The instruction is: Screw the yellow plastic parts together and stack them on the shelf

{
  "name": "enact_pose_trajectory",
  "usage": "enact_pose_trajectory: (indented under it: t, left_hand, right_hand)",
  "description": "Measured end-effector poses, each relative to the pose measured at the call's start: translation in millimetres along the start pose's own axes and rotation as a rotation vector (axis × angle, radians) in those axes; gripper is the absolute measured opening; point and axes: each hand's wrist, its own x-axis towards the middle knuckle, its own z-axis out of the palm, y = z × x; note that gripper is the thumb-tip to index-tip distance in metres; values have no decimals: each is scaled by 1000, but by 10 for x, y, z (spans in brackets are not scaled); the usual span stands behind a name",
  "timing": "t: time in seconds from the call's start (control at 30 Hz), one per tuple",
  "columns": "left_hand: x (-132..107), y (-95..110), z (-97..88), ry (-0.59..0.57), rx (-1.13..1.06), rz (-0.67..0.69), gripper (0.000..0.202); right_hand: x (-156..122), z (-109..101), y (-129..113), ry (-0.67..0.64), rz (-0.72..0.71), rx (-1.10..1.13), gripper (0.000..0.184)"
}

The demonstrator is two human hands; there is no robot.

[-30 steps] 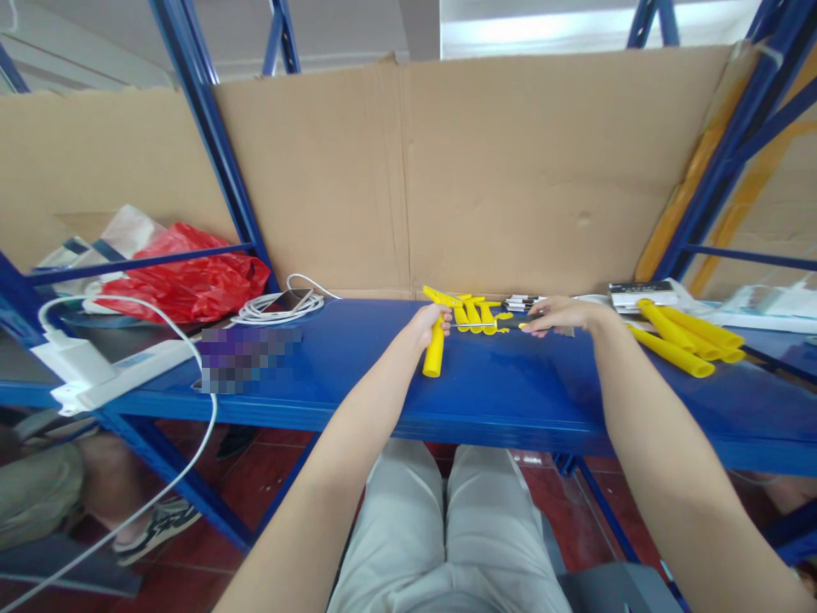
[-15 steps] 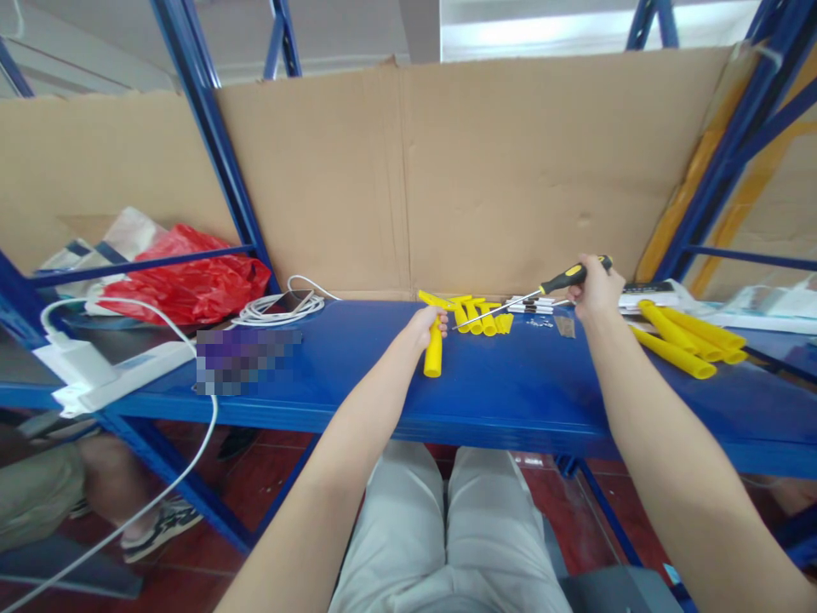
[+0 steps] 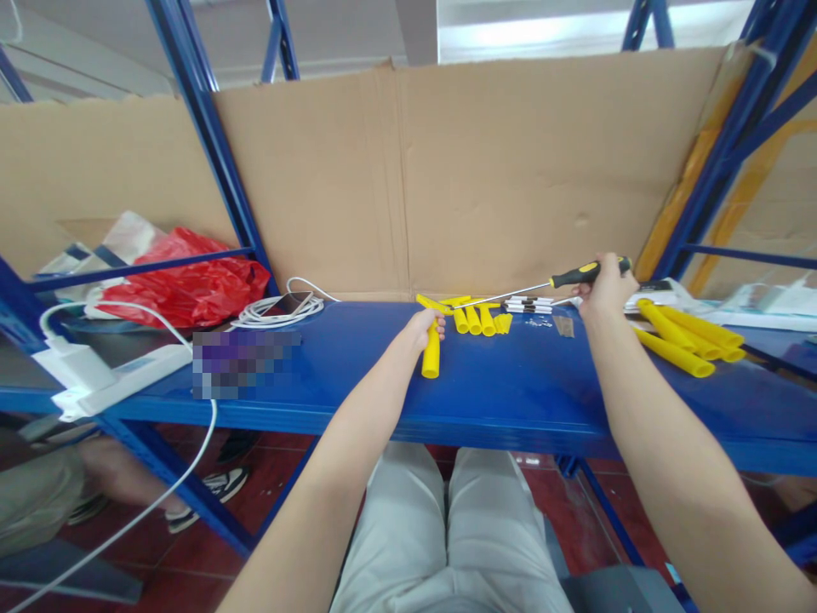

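Observation:
My left hand (image 3: pixel 426 327) is closed around a yellow plastic tube (image 3: pixel 431 359), whose open round end points toward me. A slimmer yellow piece (image 3: pixel 432 303) sticks out above that hand; whether it joins the tube I cannot tell. My right hand (image 3: pixel 605 288) grips a long screwdriver (image 3: pixel 574 276) by its black and yellow handle. The thin shaft slants down to the left, its tip near the left hand, apart from the held tube as far as I can see. Behind the shaft lie several short yellow tubes (image 3: pixel 473 320) and small yellow pieces (image 3: pixel 503 323).
White-and-black packs (image 3: pixel 528 305), tiny loose bits (image 3: pixel 539 322) and a small brown piece (image 3: pixel 564 326) lie mid-shelf. Longer yellow tubes (image 3: pixel 693 336) are at right. Leftward are a coiled white cable (image 3: pixel 277 312), a power strip (image 3: pixel 137 376) and a red bag (image 3: pixel 191 272). Cardboard (image 3: pixel 511 170) stands behind.
My right hand has moved slightly right with the screwdriver, and its tip has risen from beside the left hand. The left hand keeps its hold. Another person's foot at lower left has shifted right.

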Motion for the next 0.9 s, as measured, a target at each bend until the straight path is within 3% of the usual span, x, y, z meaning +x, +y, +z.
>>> enact_pose_trajectory:
  t: [0.6,0.9]
  left_hand:
    - [-44,-5,18,-41,-6,-4,20]
    - [128,-45,-47,-128,-81,-14,18]
  right_hand:
    - [-8,0,-3,-15,17,65,21]
    - [22,-21,4,-56,-11,30,18]
